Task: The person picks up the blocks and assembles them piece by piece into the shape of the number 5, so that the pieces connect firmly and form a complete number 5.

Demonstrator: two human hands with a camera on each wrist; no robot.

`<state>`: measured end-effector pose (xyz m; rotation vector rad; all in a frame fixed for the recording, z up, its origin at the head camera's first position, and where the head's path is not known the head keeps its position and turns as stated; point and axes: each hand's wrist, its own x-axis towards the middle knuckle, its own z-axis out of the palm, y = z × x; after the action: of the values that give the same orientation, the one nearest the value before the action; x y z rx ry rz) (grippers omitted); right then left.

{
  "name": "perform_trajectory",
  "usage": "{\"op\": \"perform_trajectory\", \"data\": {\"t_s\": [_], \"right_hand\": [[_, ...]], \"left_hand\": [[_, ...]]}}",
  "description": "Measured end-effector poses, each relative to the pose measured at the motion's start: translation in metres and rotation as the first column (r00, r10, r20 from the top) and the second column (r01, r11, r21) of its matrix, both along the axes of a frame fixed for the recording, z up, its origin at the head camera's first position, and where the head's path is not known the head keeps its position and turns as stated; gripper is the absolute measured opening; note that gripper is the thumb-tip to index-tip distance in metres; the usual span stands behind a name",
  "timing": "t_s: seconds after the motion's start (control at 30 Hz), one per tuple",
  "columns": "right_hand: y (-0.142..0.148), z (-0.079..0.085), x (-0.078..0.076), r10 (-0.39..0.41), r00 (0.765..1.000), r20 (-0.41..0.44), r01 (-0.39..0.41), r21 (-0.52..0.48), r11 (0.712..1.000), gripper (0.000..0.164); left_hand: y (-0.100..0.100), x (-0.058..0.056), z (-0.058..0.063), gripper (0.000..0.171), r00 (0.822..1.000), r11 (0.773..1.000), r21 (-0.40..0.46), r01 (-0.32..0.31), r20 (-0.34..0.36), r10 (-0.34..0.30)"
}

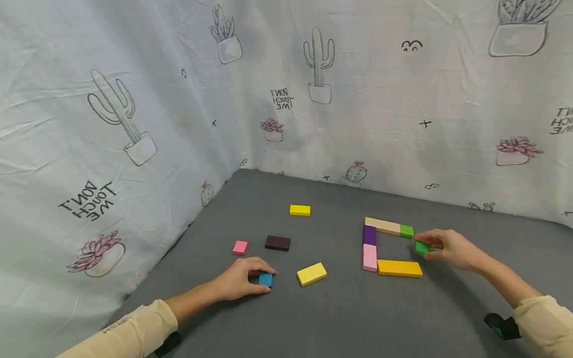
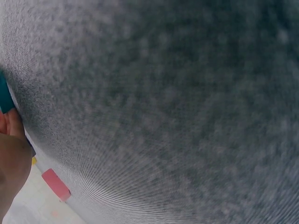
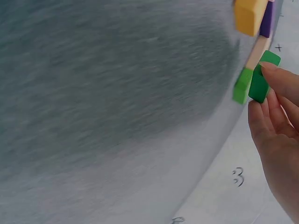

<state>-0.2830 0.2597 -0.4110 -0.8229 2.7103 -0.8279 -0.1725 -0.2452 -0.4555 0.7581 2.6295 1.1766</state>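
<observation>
While left grip (image 1: 238, 279) pinches blue block (image 1: 265, 280), right grip (image 1: 454, 248) holds green (image 1: 422, 247).

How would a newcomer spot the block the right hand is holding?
On the grey table, find the unclosed block outline at right. At its gap, the right hand pinches the green block, darker than the light green block nearby.

We count one blue block (image 1: 265, 280) in left hand (image 1: 238, 279), one green block (image 1: 422, 248) in right hand (image 1: 449, 248). Nearer right hand: five blocks (image 1: 382, 226) (image 1: 406, 231) (image 1: 369, 235) (image 1: 369, 257) (image 1: 399, 268); nearer left: four blocks (image 1: 300, 210) (image 1: 239, 247) (image 1: 277, 243) (image 1: 311, 274).
</observation>
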Motion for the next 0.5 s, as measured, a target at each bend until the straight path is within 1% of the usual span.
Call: {"op": "perform_trajectory", "data": {"t_s": [0.13,0.23,0.37,0.5], "right_hand": [[0.009,-0.006,0.006,0.009,0.999,0.031,-0.008,-0.009,1.0,0.045],[0.013,-0.01,0.01,0.02,0.996,0.085,-0.017,-0.044,0.999,0.046],[0.017,-0.016,0.014,0.036,0.991,0.128,-0.025,-0.085,0.996,0.045],[0.019,-0.018,0.019,0.057,0.99,0.131,-0.044,-0.103,0.994,0.044]], "left_hand": [[-0.001,0.0,0.0,0.035,1.0,1.0,0.005,-0.001,-0.001,0.001],[-0.001,0.0,0.001,0.035,1.0,1.0,0.0,-0.007,-0.003,0.007],[-0.001,-0.001,0.003,0.035,1.0,1.0,-0.018,-0.016,-0.001,0.016],[0.001,0.0,0.003,0.035,1.0,0.999,-0.031,-0.014,0.002,0.014]]}}
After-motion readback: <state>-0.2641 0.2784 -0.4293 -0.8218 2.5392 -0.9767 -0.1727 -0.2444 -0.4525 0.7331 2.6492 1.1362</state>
